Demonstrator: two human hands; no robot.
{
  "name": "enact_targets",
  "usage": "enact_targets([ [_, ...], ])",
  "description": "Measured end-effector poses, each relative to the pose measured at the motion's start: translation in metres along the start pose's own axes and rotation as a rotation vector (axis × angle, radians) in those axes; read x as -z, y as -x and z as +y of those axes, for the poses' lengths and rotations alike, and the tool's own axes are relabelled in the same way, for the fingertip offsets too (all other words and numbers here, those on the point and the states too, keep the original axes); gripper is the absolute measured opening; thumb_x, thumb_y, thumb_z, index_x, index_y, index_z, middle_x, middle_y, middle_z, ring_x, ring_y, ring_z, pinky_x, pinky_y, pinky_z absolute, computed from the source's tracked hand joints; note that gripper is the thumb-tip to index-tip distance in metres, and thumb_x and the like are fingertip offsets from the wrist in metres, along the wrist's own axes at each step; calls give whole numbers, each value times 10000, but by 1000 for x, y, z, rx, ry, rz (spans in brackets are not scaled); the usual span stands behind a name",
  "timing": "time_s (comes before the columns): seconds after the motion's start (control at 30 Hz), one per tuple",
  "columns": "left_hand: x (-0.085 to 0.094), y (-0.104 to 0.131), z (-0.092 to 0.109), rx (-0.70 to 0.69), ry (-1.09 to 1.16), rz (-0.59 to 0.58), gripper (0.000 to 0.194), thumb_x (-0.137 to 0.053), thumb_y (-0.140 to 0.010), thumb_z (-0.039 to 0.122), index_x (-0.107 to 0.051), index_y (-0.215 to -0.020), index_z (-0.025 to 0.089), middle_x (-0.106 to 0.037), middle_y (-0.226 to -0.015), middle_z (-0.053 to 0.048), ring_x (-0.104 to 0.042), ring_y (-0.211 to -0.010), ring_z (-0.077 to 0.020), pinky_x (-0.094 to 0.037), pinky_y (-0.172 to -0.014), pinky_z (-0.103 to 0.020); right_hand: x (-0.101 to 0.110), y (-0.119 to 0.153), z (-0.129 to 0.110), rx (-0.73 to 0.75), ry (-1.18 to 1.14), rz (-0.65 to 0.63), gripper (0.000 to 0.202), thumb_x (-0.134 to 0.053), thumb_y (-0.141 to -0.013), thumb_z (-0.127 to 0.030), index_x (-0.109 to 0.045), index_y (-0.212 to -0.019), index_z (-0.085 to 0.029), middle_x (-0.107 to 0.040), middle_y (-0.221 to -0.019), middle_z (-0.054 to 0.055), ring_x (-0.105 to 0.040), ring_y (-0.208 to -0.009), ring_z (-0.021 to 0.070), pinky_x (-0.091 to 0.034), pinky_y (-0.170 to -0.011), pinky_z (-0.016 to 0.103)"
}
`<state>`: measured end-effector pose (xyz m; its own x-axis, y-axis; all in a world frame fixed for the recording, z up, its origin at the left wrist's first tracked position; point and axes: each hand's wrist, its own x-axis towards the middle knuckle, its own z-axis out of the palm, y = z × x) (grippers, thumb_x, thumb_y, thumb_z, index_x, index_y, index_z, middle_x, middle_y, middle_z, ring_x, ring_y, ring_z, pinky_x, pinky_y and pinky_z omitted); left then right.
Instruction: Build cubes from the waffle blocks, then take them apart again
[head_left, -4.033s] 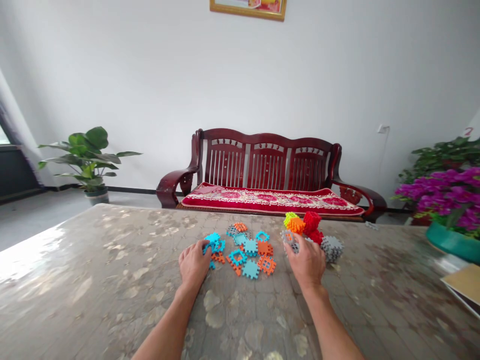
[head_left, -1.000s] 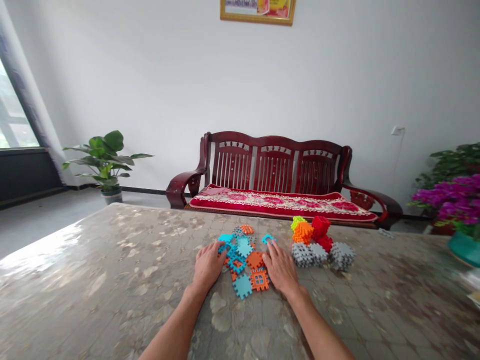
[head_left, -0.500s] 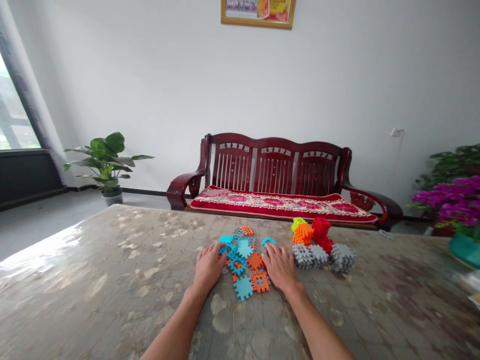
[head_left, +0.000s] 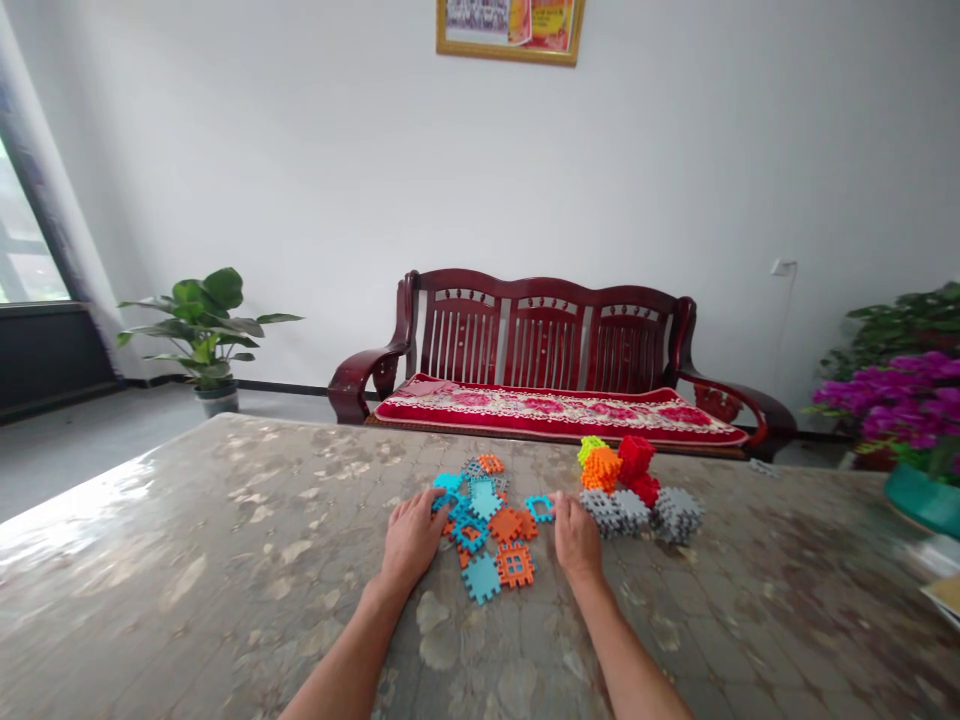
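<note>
A loose pile of notched plastic building tiles in blue, pale teal, orange and grey lies on the table in front of me. My left hand (head_left: 412,535) rests along the pile's left side, fingers lying over the table and the tips touching blue tiles (head_left: 450,500). To the right of the pile, my right hand (head_left: 576,535) is closed on the edge of a blue square tile with an open middle (head_left: 538,509). Between the hands lie a pale teal tile (head_left: 481,578), an orange window tile (head_left: 515,564) and a solid orange tile (head_left: 505,525).
Stacked grey tiles (head_left: 678,515) stand to the right, with orange (head_left: 601,469), red (head_left: 636,458) and yellow-green (head_left: 592,449) tile stacks behind. A patterned cloth covers the table (head_left: 247,560). Beyond its far edge is a wooden bench (head_left: 547,340). Purple flowers (head_left: 900,400) stand at right.
My right hand has drawn slightly away to the right from the pile, and its fingers have closed on the blue open-middle tile, now in fuller view. My left hand has barely moved.
</note>
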<state>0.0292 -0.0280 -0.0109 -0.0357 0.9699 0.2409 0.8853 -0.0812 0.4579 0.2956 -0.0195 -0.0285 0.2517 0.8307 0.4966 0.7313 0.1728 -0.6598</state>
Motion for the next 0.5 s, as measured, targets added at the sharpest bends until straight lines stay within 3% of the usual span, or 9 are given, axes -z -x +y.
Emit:
enact_targets([
  [0.23,-2,-2,-3,32,92,37,337,-461,-894,339,-587,-1182,218,-678,-1188,-73,-588,-1138,-229,-378,-1006,-361,5,3,-7,-26,44,-75,690,-139,-972,-535,-719,-810,-199,-730,-757,101,-658,-692,190,-387,-645,265],
  [0.5,-12,-24,-16,272,677,155,415,-507,-838,339,-582,-1192,138,-700,-1131,-109,-654,-1034,-200,-493,-874,-278,5,8,-18,128,240,-112,542,-230,-1001,-411,-688,-792,-210,-729,-743,80,-648,-657,154,-323,-600,250],
])
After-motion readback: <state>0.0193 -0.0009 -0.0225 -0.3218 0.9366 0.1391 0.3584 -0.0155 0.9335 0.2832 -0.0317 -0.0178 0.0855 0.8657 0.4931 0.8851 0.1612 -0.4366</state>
